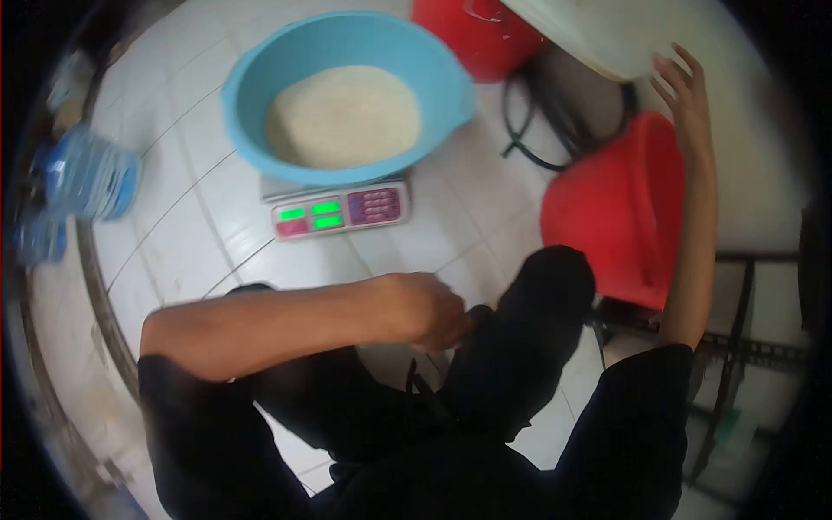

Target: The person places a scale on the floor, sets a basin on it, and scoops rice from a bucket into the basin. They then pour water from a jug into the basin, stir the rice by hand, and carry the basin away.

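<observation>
My left hand (425, 310) is curled closed above my knee. Its fingers face away, so I cannot tell what is in them. My right hand (687, 91) is raised at the upper right with fingers spread, close to the edge of a large pale object (598, 35). Ahead of me, a wide blue basin (347, 169) holds a heap of pale, grainy material (347, 113). That basin rests on a digital scale (340, 211) with lit green displays and a keypad. Below my right hand, a red tub (598, 208) leans on its side.
Another red container (481, 39) stands behind the basin, with a dark hose (529, 143) coiled beside it. Large clear blue water bottles (94, 173) are at the left on the white tiled floor (173, 251). A dark metal rack (732, 347) stands at the right.
</observation>
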A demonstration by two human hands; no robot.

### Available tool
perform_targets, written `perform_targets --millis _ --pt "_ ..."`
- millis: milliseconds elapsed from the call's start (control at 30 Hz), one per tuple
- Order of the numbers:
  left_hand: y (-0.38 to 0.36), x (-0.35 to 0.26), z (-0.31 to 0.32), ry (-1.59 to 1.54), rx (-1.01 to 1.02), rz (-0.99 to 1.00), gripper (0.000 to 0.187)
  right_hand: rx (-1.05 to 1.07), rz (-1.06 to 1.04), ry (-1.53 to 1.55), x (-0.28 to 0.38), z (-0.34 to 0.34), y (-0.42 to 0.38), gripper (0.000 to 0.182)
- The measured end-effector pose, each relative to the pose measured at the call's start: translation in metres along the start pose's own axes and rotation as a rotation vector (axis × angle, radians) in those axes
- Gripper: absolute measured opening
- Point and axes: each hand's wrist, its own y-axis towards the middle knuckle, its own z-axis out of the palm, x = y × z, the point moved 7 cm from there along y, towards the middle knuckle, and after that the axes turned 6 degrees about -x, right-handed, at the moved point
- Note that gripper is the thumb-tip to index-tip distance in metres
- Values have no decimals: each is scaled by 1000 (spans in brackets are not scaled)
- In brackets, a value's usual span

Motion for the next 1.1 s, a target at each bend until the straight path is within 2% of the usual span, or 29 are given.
perform_targets --millis 33,100,133,233,267,333,367,433,467,500,567,600,667,767,833,867,933,967,1000,1067,1100 --pt "-1 2 -4 -19 17 -13 48 -20 73 4 -6 -46 -7 86" --pt "0 1 -11 -20 -76 15 53 -179 170 -272 -41 -139 -27 85" --pt "0 -2 -16 19 -108 62 54 -189 226 -359 -68 -174 -36 84" --pt "5 1 -22 50 -60 66 57 -125 289 -729 -213 -284 -64 76" --pt "9 6 -22 12 -10 41 57 -27 81 -1007 -250 -294 -78 78" --pt "17 14 -26 16 21 -1 56 78 -37 -1371 -294 -289 -110 82" --pt "19 20 -26 8 49 -52 56 70 68 -1463 -307 -287 -133 84" --pt "25 29 -27 18 51 -87 57 251 -252 -1555 -339 -263 -176 77" --pt "26 33 -30 4 50 -139 57 238 -231 -1554 -355 -260 -183 77" --pt "25 36 -30 -14 52 -188 58 392 -28 -1630 -375 -242 -194 72" --pt "31 39 -23 -26 -5 -133 59 559 197 -1689 -381 -222 -216 67" --pt "32 41 -26 -49 6 -145 59 653 576 -1390 -388 -218 -225 68" --pt "32 40 -35 -88 24 -163 61 721 903 -1047 -387 -214 -236 70" --pt "37 50 -29 -69 30 -166 65 742 878 -715 -389 -205 -240 83" --pt "40 53 -30 -69 69 -181 67 725 659 -348 -388 -175 -230 71" --pt "40 55 -30 -63 104 -196 69 720 656 -347 -385 -170 -228 71" --pt "43 66 -25 -51 72 -202 69 723 940 -3 -340 -130 -222 62" --pt "45 68 -23 -51 41 -203 70 722 933 -3 -358 -136 -221 62" --pt "44 66 -26 -51 35 -205 70 679 986 166 -387 -143 -220 65" --pt "41 63 -32 -100 46 -246 70 637 1026 331 -393 -147 -207 68" --pt "40 63 -30 -96 48 -246 70 575 994 428 -371 -146 -195 73"
